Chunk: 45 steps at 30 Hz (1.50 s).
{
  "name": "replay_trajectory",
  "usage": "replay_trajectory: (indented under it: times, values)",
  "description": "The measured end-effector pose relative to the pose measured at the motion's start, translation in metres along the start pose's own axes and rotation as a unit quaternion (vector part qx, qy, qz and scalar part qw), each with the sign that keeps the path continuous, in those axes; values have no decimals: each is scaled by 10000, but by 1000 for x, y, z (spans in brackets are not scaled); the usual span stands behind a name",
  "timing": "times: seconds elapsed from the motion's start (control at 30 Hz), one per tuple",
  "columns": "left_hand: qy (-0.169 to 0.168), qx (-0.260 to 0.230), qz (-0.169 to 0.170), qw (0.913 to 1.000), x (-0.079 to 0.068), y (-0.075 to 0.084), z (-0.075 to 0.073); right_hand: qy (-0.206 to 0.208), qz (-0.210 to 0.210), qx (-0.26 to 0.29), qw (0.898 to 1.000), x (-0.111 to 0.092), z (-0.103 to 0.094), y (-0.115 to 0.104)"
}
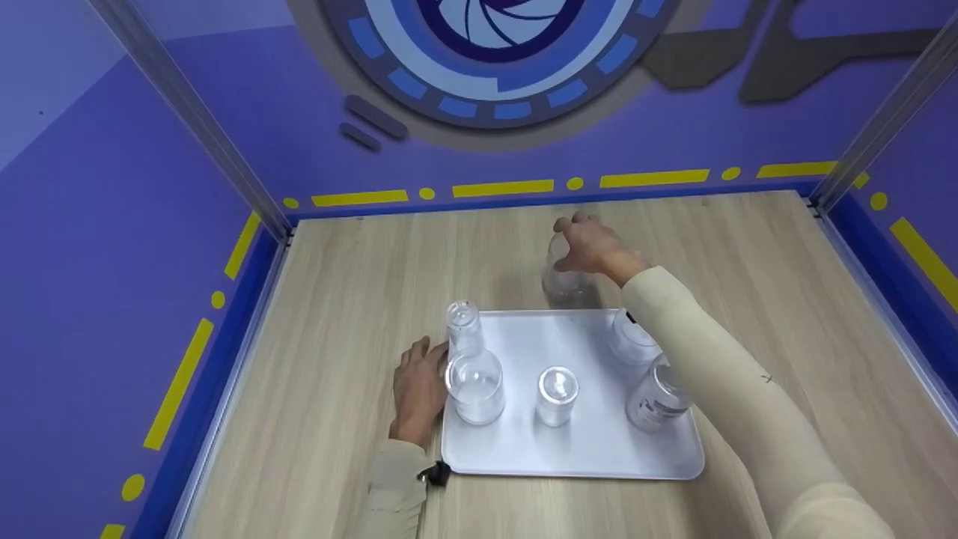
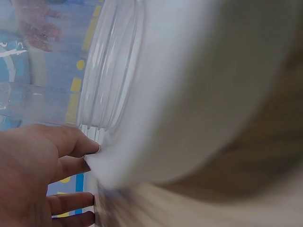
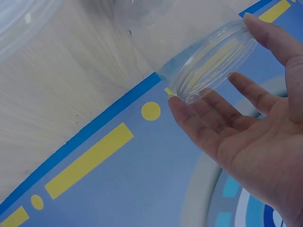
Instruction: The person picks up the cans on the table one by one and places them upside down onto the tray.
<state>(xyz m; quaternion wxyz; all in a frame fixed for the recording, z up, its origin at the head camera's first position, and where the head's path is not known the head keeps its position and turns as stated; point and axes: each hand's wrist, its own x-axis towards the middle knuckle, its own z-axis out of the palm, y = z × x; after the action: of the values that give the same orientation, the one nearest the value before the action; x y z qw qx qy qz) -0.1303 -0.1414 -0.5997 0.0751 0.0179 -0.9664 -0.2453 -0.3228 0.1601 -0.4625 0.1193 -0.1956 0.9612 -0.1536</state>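
My right hand (image 1: 593, 248) is behind the tray, gripping a clear plastic jar (image 1: 563, 286) by its threaded mouth. In the right wrist view, the thumb and fingers lie on opposite sides of the jar's rim (image 3: 213, 61). The jar's base is at or near the table; contact cannot be told. At the left edge of the white tray (image 1: 516, 453), my left hand (image 1: 419, 385) pinches the rim between thumb and fingers. Close to it on the tray stand a slim clear jar (image 1: 465, 322) and a wider jar (image 1: 477, 393). A threaded mouth (image 2: 111, 61) faces down against the tray.
A small clear jar (image 1: 557, 397) stands mid-tray. Along the tray's right side are a wide clear jar (image 1: 632, 340) and a jar with printed marks (image 1: 657, 400), partly behind the right sleeve (image 1: 733, 382). Purple panels (image 1: 479, 161) enclose the wooden table (image 1: 359, 299).
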Motion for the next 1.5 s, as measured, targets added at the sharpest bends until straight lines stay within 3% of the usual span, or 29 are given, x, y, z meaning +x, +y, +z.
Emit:
replay_trajectory:
  times: [0.6, 0.87, 1.07, 1.5]
  values:
    - [162, 52, 80, 9998, -1, -1, 2, 472, -173, 91, 9987, -2, -7, 0]
    - [137, -7, 66, 9999, -1, -1, 1, 491, -128, 332, 9982, -3, -12, 2]
    - [20, -6, -38, 10000, 0, 0, 1, 410, 25, 801, 9959, -5, -16, 5]
    - [113, -103, -68, 9999, 0, 1, 2, 612, -12, 1297, 9897, -10, -27, 8]
